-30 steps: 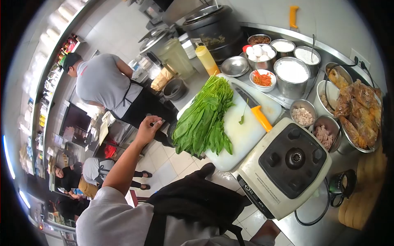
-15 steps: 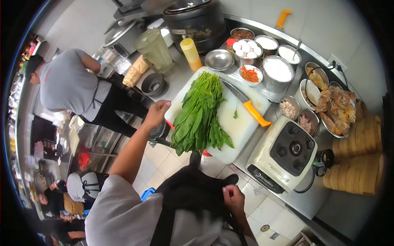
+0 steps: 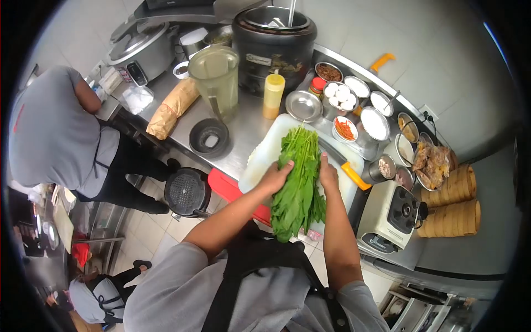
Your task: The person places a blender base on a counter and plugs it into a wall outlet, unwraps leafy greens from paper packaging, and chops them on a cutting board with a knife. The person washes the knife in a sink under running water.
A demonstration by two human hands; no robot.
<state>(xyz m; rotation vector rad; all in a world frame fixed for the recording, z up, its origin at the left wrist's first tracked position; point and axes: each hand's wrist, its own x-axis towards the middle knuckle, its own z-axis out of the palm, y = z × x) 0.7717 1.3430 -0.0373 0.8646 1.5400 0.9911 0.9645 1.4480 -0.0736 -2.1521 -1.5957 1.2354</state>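
Note:
A bunch of leafy greens (image 3: 297,188) lies on the white cutting board (image 3: 260,157), stems pointing to the back and leaves hanging past the front edge. Against its left side is my left hand (image 3: 275,178), thumb over the leaves and the other fingers partly hidden. My right hand (image 3: 328,176) presses the bunch from the right, fingers pointing up along it. Between them the two hands hold the greens together. Just right of the bunch a knife with a yellow handle (image 3: 355,176) rests on the board, its blade partly covered by leaves.
Behind the board stand a metal bowl (image 3: 304,105), a squeeze bottle (image 3: 273,97) and a bowl of red strips (image 3: 345,129). A blender base (image 3: 387,218) and bamboo steamers (image 3: 451,218) are at right. A blender jar (image 3: 214,83) stands back left. A co-worker (image 3: 61,133) stands at far left.
Both my hands have come in to the greens, the left from beside the board and the right from near my body. The bunch is gathered narrower. My view has shifted.

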